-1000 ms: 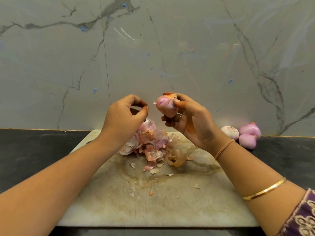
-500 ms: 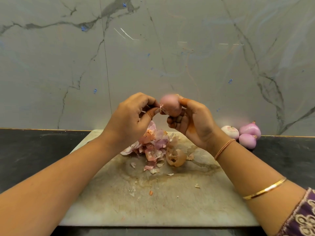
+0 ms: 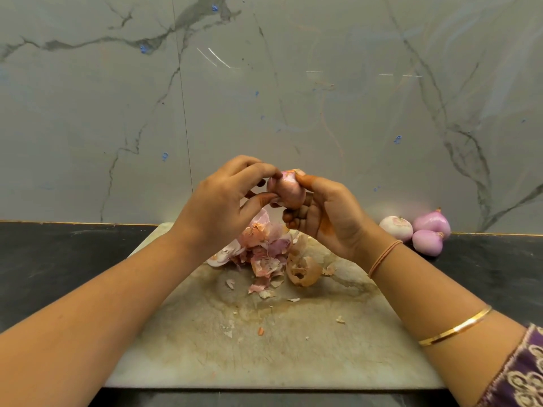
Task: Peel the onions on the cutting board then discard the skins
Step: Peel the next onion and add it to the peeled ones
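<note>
Onion (image 3: 286,190): smooth pink bulb held in the air above the cutting board.
Right hand (image 3: 329,215): fingers curl round it.
Left hand (image 3: 223,207): fingertips pinch its side.
Skins (image 3: 264,251): papery, curled heap on the board.
Cutting board (image 3: 264,348): stained, scratched slab.
Peeled onions (image 3: 420,230): three glossy bulbs on the dark counter (image 3: 58,259).

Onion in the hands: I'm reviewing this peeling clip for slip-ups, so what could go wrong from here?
1. The right hand holds the onion in the air while the left hand pinches at its side. A hard tug could make it slip and drop into the skins.
2. The skins lie heaped near the far edge of the cutting board, so scraps may spill onto the counter.
</note>
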Motion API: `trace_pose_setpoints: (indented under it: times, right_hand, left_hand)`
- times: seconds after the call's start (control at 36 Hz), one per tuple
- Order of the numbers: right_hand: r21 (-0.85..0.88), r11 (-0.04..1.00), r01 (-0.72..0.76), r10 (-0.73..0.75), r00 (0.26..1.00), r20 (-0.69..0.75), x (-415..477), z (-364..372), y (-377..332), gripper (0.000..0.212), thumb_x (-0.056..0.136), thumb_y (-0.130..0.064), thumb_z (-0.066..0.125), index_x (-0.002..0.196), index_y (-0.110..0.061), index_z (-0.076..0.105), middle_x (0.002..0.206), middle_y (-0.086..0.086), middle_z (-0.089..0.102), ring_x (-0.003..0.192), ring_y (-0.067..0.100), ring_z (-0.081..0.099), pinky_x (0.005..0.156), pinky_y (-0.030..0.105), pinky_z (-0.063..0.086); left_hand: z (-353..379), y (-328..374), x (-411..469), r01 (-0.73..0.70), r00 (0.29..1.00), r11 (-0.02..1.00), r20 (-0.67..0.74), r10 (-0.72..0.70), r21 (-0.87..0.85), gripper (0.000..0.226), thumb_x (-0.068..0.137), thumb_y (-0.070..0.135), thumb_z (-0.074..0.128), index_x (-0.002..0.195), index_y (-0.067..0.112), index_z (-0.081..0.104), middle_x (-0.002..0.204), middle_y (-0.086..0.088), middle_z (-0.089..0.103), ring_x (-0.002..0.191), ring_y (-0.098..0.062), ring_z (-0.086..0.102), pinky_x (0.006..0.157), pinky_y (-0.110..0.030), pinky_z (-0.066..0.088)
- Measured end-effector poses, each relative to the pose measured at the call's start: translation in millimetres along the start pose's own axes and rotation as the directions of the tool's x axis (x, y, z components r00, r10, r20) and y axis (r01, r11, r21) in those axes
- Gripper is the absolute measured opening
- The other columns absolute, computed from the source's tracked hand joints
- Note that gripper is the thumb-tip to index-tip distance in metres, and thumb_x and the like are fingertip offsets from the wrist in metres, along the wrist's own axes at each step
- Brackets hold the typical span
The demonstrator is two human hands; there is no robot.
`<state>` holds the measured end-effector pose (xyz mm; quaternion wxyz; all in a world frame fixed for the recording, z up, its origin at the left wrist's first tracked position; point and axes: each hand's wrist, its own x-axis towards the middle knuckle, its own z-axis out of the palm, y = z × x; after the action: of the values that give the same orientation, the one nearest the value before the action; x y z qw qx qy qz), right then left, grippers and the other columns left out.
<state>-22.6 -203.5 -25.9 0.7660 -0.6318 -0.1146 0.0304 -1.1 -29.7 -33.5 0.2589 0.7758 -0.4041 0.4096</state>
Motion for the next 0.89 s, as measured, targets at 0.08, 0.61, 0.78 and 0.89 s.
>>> trace_pose_setpoints:
  times: [0.08,0.61,0.78,0.89]
  right_hand:
    - [-0.010,1.000,-0.005,0.005,1.000,0.007,-0.7,-0.1,0.0,0.039,0.102,-0.031,0.039,0.119,-0.001,0.058,0.092,0.015,0.063,0.060,0.015,0.055,0.058,0.024,0.047]
    - [-0.069,0.998,0.005,-0.004,1.000,0.012,0.0,-0.6,1.3,0.041,0.102,-0.038,0.038,0.114,-0.006,0.060,0.090,0.015,0.065,0.057,0.014,0.056,0.057,0.023,0.048]
    - [-0.086,0.996,-0.002,0.003,1.000,0.006,0.5,-0.9,1.8,0.043,0.102,-0.037,0.038,0.120,-0.002,0.056,0.090,0.016,0.064,0.057,0.014,0.056,0.056,0.023,0.048]
    - [-0.072,0.997,-0.004,0.006,1.000,0.022,-0.6,-1.0,1.2,0.046,0.102,-0.040,0.037,0.115,-0.001,0.058,0.088,0.015,0.064,0.057,0.013,0.055,0.056,0.023,0.047]
  left_hand:
    - [0.4,-0.2,-0.5,0.002,1.000,1.000,0.018,-0.002,-0.022,0.030,0.086,0.020,0.060,0.114,0.011,0.063,0.106,0.001,0.059,0.090,-0.017,0.063,0.072,-0.036,0.058]
    - [2.5,-1.8,-1.5,-0.064,0.998,0.997,0.001,0.064,0.051,0.031,0.085,0.008,0.059,0.117,0.008,0.063,0.106,-0.006,0.064,0.091,-0.022,0.063,0.071,-0.041,0.057]
    - [1.9,-2.8,-2.2,-0.079,0.997,0.994,-0.013,0.080,0.076,0.022,0.086,0.009,0.059,0.108,0.005,0.065,0.100,-0.007,0.067,0.087,-0.023,0.065,0.069,-0.042,0.057]
    - [0.4,0.3,-1.8,-0.104,0.994,0.991,-0.032,0.107,0.089,0.025,0.090,0.018,0.051,0.100,0.001,0.066,0.099,-0.010,0.069,0.086,-0.027,0.066,0.067,-0.042,0.058]
